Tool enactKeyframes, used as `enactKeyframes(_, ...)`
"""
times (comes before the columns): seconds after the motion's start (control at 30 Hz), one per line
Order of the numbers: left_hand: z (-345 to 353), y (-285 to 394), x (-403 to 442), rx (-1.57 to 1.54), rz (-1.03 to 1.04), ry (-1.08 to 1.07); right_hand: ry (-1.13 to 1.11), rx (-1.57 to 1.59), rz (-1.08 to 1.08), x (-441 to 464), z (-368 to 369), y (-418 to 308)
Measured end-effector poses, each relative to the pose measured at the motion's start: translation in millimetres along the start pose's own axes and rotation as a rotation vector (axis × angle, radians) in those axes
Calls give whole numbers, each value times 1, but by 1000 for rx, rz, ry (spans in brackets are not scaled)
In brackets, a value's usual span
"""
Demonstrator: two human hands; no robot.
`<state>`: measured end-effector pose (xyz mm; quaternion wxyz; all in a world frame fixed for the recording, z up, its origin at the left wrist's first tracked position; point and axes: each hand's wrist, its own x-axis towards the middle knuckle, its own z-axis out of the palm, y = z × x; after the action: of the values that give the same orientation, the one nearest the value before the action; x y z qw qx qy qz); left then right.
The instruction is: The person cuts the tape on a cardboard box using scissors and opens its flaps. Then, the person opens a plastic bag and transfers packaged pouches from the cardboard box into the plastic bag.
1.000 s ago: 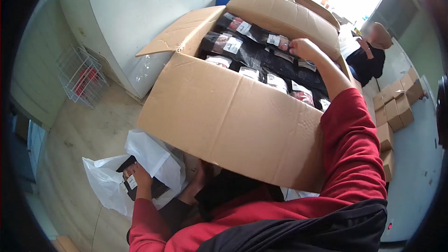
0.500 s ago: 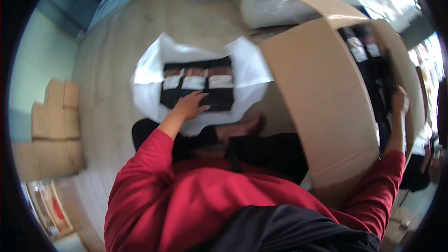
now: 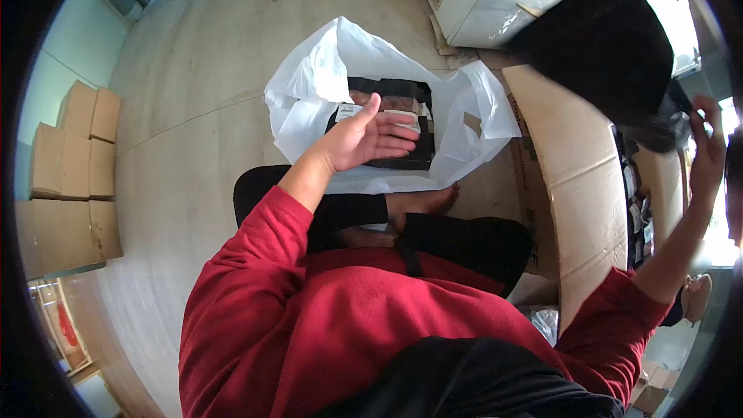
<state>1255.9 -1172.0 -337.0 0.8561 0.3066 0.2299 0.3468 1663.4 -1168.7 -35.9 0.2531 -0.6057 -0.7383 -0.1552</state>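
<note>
Step judged as pouch handling: right hand (image 3: 706, 147) grasps a blurred black pouch (image 3: 607, 46) aloft by the cardboard carton (image 3: 588, 209), left hand (image 3: 362, 138), palm spread, holds nothing over labelled packs (image 3: 401, 101) in the white plastic bag (image 3: 306, 73); next move calls for steady grip.

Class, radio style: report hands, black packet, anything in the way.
Left hand open, empty, over white bag. Right hand beside raised black packet, grip unclear. Left hand partly hides bagged packets.
</note>
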Motion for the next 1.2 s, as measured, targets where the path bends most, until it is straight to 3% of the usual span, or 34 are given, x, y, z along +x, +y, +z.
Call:
enactKeyframes(0.03, 5, 3, 0, -1, 12, -17, 16, 180, -155, -1, 19, -27)
enactKeyframes(0.1, 19, 5, -5, -271, -18, -378, -236, 649, -122, -1, 57, -109)
enactKeyframes(0.13, 38, 12, -19, -105, 137, -247, -267, 715, -272, -4, 85, -139)
enactKeyframes(0.17, 46, 12, -28, -764, 5, -9, -359, 764, -438, -3, 103, -159)
enactKeyframes(0.27, 35, 4, -58, -464, 244, -81, -364, 474, -695, -19, 150, -209)
enactKeyframes(0.33, 13, -10, -59, -196, 161, 212, -307, 270, -755, -30, 180, -207)
enactKeyframes(0.37, -7, -22, -52, -219, 161, 247, -254, 143, -770, -32, 194, -200)
enactKeyframes(0.4, -11, -26, -46, -226, 134, 304, -252, 141, -769, -37, 205, -189)
enactKeyframes(0.47, -13, -33, -32, -235, 102, 358, -427, -182, -299, -44, 217, -165)
enactKeyframes(0.5, -19, -36, -24, -177, 67, 425, -428, -190, -296, -44, 217, -167)
enactKeyframes(0.57, -27, -41, 1, -116, 27, 484, -815, -357, -125, -42, 216, -169)
enactKeyframes(0.67, -21, -34, 45, 25, -49, 501, -714, -450, -226, -42, 218, -158)
enactKeyframes(0.73, -55, -52, 97, 130, -60, 574, -636, -495, -268, -33, 218, -149)
enactKeyframes(0.8, -41, -44, 115, 230, -102, 623, -832, 114, -83, -13, 221, -133)
enactKeyframes(0.83, -56, -51, 129, 236, -105, 621, -830, 117, -78, -5, 214, -135)
enactKeyframes(0.9, -71, -60, 157, 457, -67, 659, -864, 747, 281, 11, 205, -136)
enactKeyframes(0.97, -71, -67, 165, 569, -48, 691, -850, 859, 355, 15, 214, -128)
enactKeyframes(1.03, -72, -78, 172, 676, -33, 723, -801, 1250, 485, 12, 218, -133)
enactKeyframes(1.1, -79, -93, 181, 1099, 18, 756, -832, 1367, 541, 5, 218, -137)
enactKeyframes(1.2, -42, -73, 176, 1347, -180, 717, -829, 1579, 471, -3, 218, -142)
